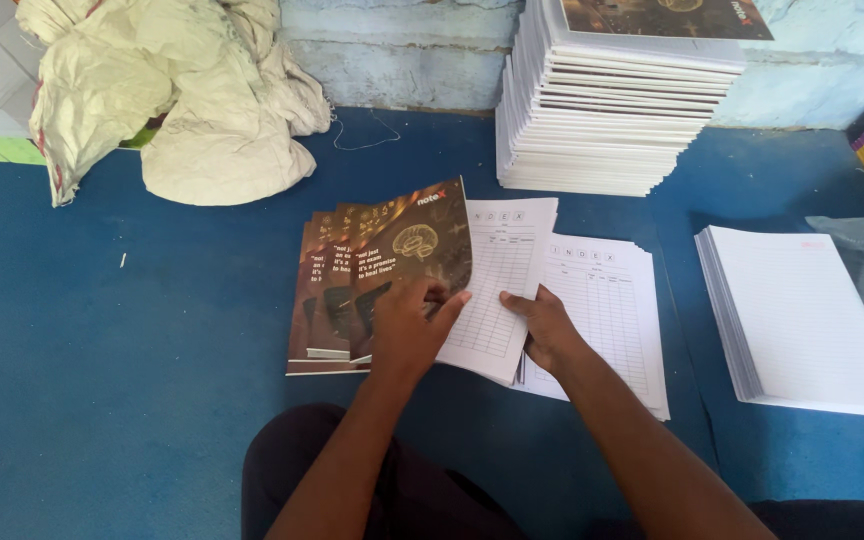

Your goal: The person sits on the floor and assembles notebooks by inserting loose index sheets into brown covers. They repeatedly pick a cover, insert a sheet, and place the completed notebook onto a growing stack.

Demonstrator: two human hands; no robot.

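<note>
Both hands low, forearms reaching toward twelve o'clock.
Left hand fingers spread, pressing down; right hand at its three o'clock, fingers curled.

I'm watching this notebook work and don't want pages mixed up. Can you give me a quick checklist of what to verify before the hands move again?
1. Left hand has hold of the brown cover: ok, its fingers rest on the raised cover's lower edge.
2. Right hand steadies the index sheet: ok, it lies flat on the paper.
3. Covers underneath squared up: not ok, the brown cover pile is fanned sideways.
4. Second index sheet pile lies flat on the blue surface: ok.
5. Ruled page stack kept apart at the right: ok.
6. Only one sheet under the right hand: cannot tell.
</note>
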